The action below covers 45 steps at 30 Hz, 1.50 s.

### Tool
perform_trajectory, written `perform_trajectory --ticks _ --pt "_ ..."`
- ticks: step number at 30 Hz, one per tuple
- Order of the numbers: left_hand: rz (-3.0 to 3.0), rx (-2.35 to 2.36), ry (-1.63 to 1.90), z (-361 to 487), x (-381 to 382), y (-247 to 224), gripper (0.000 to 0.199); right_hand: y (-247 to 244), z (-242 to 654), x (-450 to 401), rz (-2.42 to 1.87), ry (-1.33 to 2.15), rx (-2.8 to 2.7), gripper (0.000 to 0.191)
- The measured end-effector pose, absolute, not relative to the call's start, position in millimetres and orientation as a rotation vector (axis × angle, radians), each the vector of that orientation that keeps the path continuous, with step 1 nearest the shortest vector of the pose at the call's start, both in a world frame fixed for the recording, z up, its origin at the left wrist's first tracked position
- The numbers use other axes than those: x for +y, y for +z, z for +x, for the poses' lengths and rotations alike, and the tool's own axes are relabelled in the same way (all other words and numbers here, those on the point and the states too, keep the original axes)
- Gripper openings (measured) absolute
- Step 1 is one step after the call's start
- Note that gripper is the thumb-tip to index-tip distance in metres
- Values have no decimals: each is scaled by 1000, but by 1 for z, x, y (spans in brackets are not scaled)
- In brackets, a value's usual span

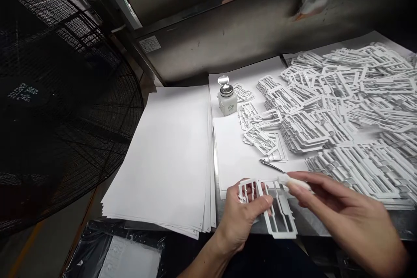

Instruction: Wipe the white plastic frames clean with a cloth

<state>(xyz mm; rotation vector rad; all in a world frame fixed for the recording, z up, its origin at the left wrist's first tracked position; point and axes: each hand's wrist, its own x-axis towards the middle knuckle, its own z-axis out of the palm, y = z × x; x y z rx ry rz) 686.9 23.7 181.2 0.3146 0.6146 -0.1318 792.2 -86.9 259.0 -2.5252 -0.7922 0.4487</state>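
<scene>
My left hand (243, 215) is closed on a white slotted plastic frame (280, 208), with its thumb pressed over the near bar. A second, smaller-looking section of white frame (248, 190) shows behind the thumb; whether the two are joined I cannot tell. Between the thumb and fingers of my right hand (339, 204) is a soft-looking white wad (298, 182), at the upper right corner of the frame. Just beyond lies a thin metal tool (272, 166) with a pointed tip, its other end hidden by the right hand.
A white square bottle (227, 103) with its metal lid up stands at the back. Piles of similar white frames (306, 130) cover the right side. White paper sheets (169, 152) are stacked at left, beside a large black fan (65, 95). A metal panel (195, 39) rises behind.
</scene>
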Motion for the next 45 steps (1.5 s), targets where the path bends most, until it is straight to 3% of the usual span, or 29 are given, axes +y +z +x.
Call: perform_trajectory --ticks 5,13,25,31,36,41,45 --pt "291 602 -96 689 26 185 28 252 787 -68 -2447 457 -1142 19" --pt "248 693 -197 690 29 178 24 264 801 -94 -2668 381 -905 17" --pt "214 767 -87 696 32 171 27 276 772 -127 -2544 720 -1098 23" --pt "217 808 -78 697 28 173 31 270 754 -94 -2398 634 -1186 22" --pt "214 803 -79 697 31 171 30 268 763 -120 -2720 492 -967 17" --pt "160 728 -81 699 27 170 32 259 765 -136 -2545 941 -605 26" --pt "307 815 -60 699 19 170 47 256 763 -112 -2672 536 -1193 20"
